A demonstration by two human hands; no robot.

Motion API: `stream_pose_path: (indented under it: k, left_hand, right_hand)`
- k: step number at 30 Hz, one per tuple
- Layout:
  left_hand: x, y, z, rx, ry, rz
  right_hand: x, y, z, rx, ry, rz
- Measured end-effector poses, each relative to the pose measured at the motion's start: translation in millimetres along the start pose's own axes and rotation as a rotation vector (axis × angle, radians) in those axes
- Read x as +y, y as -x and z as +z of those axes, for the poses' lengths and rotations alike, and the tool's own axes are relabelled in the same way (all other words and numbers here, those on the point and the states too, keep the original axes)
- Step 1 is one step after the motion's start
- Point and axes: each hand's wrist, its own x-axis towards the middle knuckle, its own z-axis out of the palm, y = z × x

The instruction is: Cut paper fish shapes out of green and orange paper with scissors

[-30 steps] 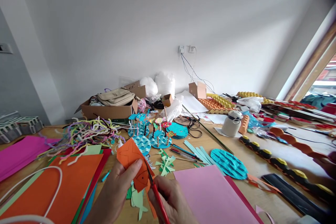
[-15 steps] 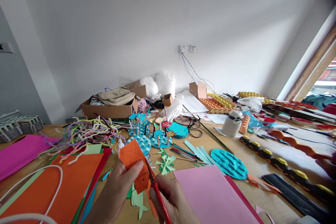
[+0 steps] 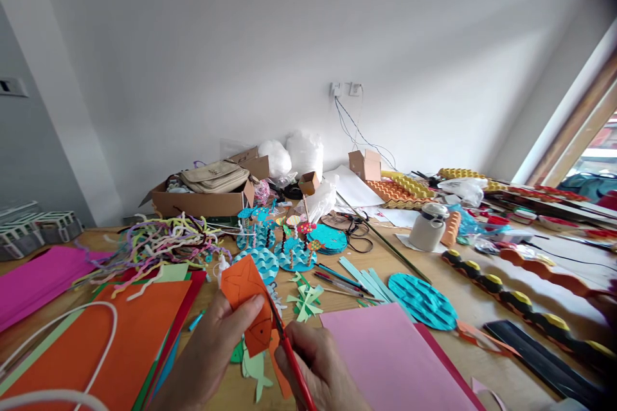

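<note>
Between thumb and fingers, my left hand [image 3: 226, 327] grips a piece of orange paper [image 3: 245, 279] with a fish outline drawn on it in dark line. My right hand [image 3: 315, 366] is closed round red-handled scissors [image 3: 295, 359]. Their blades lie along the right edge of the orange paper, close to the drawn fish. An orange strip hangs below the blades beside my right fingers. Under my hands lies a light green cut-out shape [image 3: 255, 372]. More green cut-outs [image 3: 306, 298] are piled just beyond the scissors.
Orange sheets [image 3: 120, 347] lie on the left, a pink sheet [image 3: 385, 353] on the right. Pipe cleaners [image 3: 164, 237] heap behind. Blue corrugated discs [image 3: 421, 300], pens [image 3: 337, 281], a white jar [image 3: 428, 228] and painted egg-carton strips [image 3: 511, 302] spread across the table. A white cable loops at lower left.
Hands, paper and scissors hold almost the same pose. The whole view has shifted very slightly.
</note>
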Motion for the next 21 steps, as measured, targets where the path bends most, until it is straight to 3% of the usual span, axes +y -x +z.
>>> stream_pose_path:
  k: [4,8,21]
  left_hand:
    - [-1.6,-1.9,-1.5,-0.036,0.015,0.001]
    - [-3.5,-2.2,-0.7,0.011,0.034,0.007]
    - [-6.9,-3.4,-3.8,-0.083,-0.008,0.003]
  right_hand:
    - [-0.4,-0.3,0.8,0.007,0.006,0.014]
    - [-2.2,0.3,0.4,0.011,-0.004,0.029]
    - [-5.2,0.4,-1.7,0.01,-0.002,-0.002]
